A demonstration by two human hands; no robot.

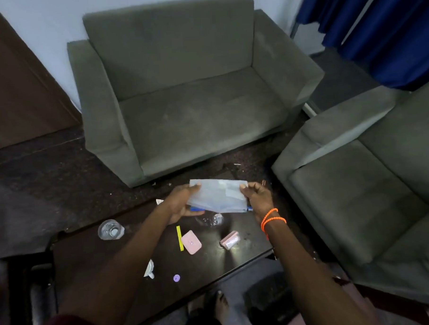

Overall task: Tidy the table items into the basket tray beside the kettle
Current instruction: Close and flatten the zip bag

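Observation:
Both my hands hold a pale blue translucent plastic pouch point(218, 196) above the far edge of the dark low table point(89, 251). My left hand point(182, 204) grips its left end, my right hand point(258, 197) its right end. Something blue shows under the pouch's lower edge. On the table lie a pink flat case point(191, 242), a yellow strip point(179, 238), a pink and white small packet point(229, 239), a white crumpled scrap point(149, 269) and a small purple disc point(176, 278). A clear glass point(110, 230) stands at the left. No basket tray or kettle is in view.
A grey-green sofa point(188, 94) stands beyond the table and another one point(371, 180) to the right. Blue curtains point(387, 32) hang at the top right. A clear crinkled wrapper point(211, 220) lies under the pouch. My bare foot point(221, 307) shows below the table's near edge.

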